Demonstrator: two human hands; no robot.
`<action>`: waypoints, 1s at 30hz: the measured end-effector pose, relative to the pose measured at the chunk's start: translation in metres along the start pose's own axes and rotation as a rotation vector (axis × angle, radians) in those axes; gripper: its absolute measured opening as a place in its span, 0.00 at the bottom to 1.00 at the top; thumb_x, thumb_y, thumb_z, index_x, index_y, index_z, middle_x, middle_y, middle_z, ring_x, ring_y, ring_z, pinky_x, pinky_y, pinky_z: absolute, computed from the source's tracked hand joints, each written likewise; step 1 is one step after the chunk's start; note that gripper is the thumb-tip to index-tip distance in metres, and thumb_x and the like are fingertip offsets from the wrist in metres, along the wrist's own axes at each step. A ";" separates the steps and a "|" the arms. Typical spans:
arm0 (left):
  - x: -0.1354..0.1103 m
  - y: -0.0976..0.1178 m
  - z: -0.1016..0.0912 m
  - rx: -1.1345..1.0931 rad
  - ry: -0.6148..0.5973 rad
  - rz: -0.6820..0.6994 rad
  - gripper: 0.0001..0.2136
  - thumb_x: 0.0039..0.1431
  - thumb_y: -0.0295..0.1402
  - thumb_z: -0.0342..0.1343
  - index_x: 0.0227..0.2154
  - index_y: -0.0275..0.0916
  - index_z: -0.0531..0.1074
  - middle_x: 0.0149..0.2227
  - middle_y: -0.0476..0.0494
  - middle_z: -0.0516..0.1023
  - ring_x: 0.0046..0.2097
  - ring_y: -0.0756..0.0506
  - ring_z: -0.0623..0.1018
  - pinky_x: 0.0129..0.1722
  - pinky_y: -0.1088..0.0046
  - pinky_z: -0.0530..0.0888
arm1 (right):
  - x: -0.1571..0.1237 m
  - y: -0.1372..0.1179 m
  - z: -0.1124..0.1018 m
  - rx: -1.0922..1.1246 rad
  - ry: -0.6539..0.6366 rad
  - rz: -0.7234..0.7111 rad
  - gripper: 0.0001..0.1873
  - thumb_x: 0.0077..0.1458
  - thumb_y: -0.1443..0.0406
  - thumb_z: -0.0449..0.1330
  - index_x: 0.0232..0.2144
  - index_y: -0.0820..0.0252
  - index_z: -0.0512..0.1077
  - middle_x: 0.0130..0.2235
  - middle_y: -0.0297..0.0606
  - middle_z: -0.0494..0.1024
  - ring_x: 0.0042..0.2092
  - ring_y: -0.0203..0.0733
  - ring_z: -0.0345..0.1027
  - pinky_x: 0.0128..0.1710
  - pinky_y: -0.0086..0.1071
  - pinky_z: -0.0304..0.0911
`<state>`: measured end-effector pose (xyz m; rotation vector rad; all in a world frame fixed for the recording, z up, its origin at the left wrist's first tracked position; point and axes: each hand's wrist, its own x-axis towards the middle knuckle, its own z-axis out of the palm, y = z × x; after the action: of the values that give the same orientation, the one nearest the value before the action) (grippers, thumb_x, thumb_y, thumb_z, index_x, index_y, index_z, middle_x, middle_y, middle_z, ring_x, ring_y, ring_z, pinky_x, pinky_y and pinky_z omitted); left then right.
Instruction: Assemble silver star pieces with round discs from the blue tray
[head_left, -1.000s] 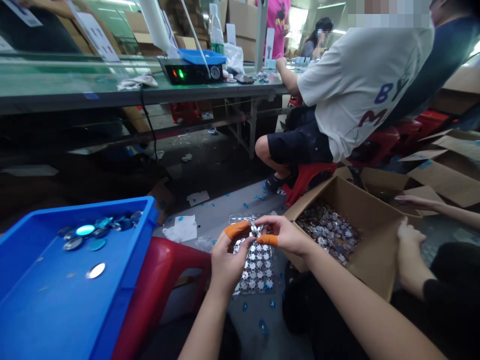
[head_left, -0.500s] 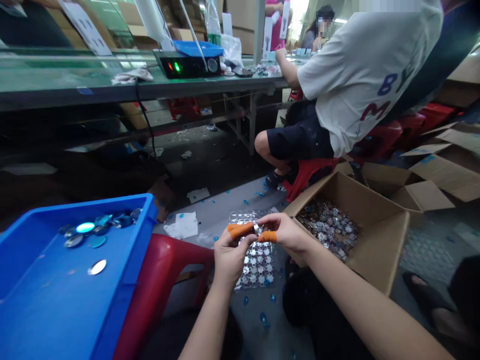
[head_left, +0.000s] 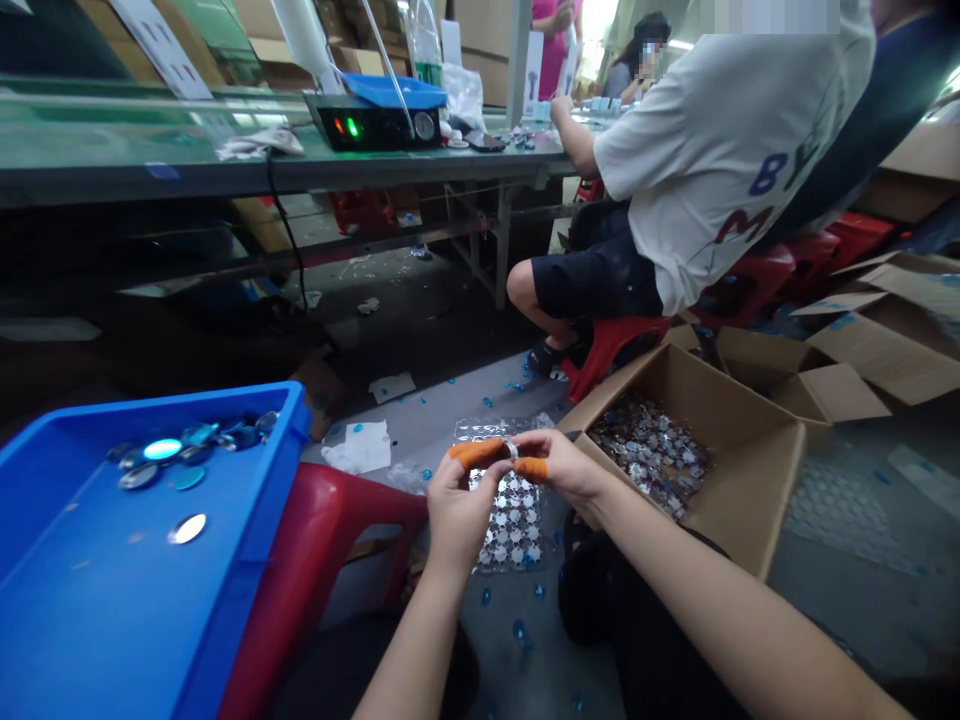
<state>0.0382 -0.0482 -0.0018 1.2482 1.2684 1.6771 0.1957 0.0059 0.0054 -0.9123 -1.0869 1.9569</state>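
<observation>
Between my two hands is a small shiny silver disc-like piece [head_left: 512, 450], mostly covered by fingers. My left hand [head_left: 466, 497] pinches it from the left, an orange finger cover on its index finger. From the other side my right hand [head_left: 556, 464] grips the same piece, also with an orange cover on one finger. Below the hands a clear plastic tray [head_left: 511, 530] with rows of silver flower-shaped pieces lies on the floor. To the left, a blue bin [head_left: 247, 520] holds several round shiny discs [head_left: 163, 450], some silver and some with blue film.
The bin rests by a red stool [head_left: 330, 530]. At right stands an open cardboard box [head_left: 757, 480] with many silver pieces. A co-worker in a white shirt [head_left: 720, 150] sits at a long green bench [head_left: 187, 150]. Blue bits [head_left: 521, 633] litter the floor.
Both hands keep hold of the small silver piece, which now shows a little more of its bright face between the fingers. The whole view has shifted slightly.
</observation>
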 end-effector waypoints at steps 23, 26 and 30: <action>0.010 0.011 -0.023 0.266 -0.273 0.199 0.13 0.60 0.29 0.64 0.47 0.47 0.79 0.45 0.44 0.77 0.47 0.44 0.78 0.49 0.65 0.75 | 0.005 -0.006 -0.005 0.087 -0.014 0.190 0.22 0.32 0.62 0.80 0.30 0.64 0.78 0.25 0.30 0.72 0.25 0.27 0.62 0.23 0.21 0.53; 0.010 0.019 -0.021 0.214 -0.319 0.105 0.12 0.59 0.31 0.66 0.46 0.46 0.79 0.42 0.45 0.77 0.44 0.44 0.77 0.46 0.66 0.76 | 0.001 -0.002 -0.009 0.121 -0.063 0.205 0.22 0.33 0.61 0.80 0.29 0.65 0.77 0.27 0.32 0.73 0.27 0.29 0.65 0.27 0.22 0.60; 0.006 0.026 -0.018 0.128 -0.311 0.103 0.16 0.57 0.31 0.66 0.49 0.45 0.78 0.46 0.41 0.74 0.48 0.42 0.76 0.51 0.62 0.75 | -0.004 0.004 -0.004 0.291 -0.245 0.175 0.24 0.37 0.57 0.79 0.34 0.64 0.78 0.30 0.33 0.73 0.29 0.29 0.64 0.30 0.23 0.62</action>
<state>0.0204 -0.0559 0.0241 1.6052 1.1510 1.4183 0.1999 0.0029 0.0010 -0.6390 -0.8425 2.3448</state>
